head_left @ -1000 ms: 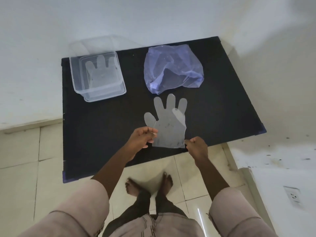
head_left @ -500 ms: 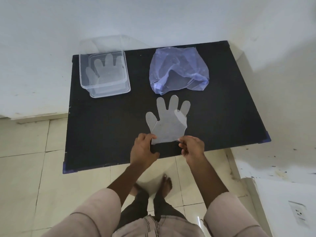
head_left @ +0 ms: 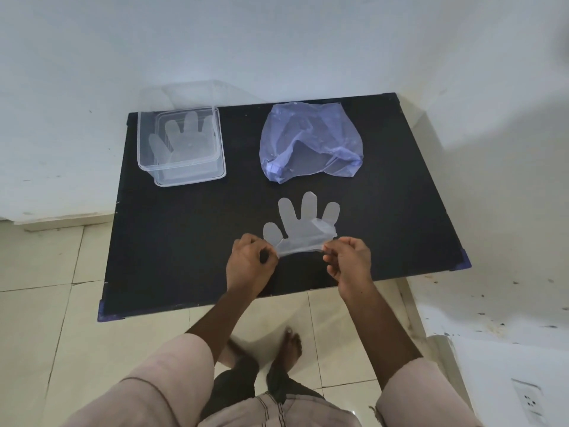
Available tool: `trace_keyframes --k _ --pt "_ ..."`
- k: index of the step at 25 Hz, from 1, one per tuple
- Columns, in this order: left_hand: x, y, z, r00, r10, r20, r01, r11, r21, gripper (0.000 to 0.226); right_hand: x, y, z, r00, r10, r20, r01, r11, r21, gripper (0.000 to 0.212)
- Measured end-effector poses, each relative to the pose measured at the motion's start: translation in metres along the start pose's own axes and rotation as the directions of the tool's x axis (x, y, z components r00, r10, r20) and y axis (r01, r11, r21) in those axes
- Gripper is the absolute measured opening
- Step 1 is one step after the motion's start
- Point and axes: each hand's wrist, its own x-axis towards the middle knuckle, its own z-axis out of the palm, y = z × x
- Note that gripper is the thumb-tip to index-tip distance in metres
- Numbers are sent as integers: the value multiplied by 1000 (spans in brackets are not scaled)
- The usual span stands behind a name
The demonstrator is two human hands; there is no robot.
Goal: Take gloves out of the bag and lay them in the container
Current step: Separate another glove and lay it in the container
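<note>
Head view shows us one clear glove already in the container, while our left hand and right hand pinch the cuff of a second glove over the black table, near the bag, not yet placed.

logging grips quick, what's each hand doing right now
Left hand: closed, pinching the cuff of the clear plastic glove.
Right hand: closed, pinching the same cuff.
</note>
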Motion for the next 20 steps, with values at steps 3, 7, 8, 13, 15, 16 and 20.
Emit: trace_keyframes --k 3,7,8,13,15,16,20 --pt "4 15 -13 999 -17 29 19 997 -76 8 2 -16 3 983 -175 64 182 973 -145 22" --pt "17 46 -35 897 -353 267 442 745 -499 3 1 -55 8 851 -380 362 443 890 -108 27" --pt "18 53 -42 830 -426 361 556 570 -605 11 -1 -61 8 798 -438 414 523 845 -113 31" --pt "23 73 -60 724 -416 550 659 183 -730 7 -10 -33 13 608 -573 550 793 408 -451 65" --pt "23 80 -65 718 -444 536 663 206 -719 7 -11 -23 22 550 -607 574 824 280 -492 67" --pt "22 84 -67 718 -457 525 664 222 -714 7 -13 -22 27 545 -620 564 819 253 -514 66" --pt "19 99 -77 761 -448 470 633 353 -689 16 -19 -22 45 606 -590 533 747 191 -637 65"
